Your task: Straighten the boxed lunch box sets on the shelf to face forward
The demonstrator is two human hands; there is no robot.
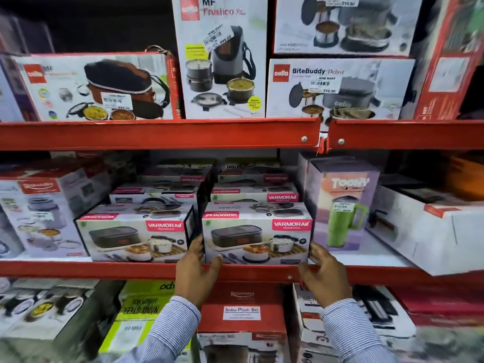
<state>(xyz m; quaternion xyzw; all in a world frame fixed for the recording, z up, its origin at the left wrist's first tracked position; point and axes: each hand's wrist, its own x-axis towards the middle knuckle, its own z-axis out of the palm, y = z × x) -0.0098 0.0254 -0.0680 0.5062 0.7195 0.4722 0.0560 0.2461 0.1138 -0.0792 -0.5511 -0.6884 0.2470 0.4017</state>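
Two white Varmora lunch box set boxes stand side by side at the front of the middle red shelf (131,269). The right box (258,237) faces forward. My left hand (195,268) grips its lower left corner, fingers between the two boxes and thumb on the front. My right hand (323,275) holds its lower right corner. The left box (136,235) sits slightly turned, its right end further back. More Varmora boxes (251,195) are stacked behind both.
A purple Toony mug box (343,203) stands right of the held box. A Rishabh box (43,213) is at the left, a white box (429,231) at the far right. Cello lunch boxes (337,87) fill the upper shelf. More boxes sit on the shelf below.
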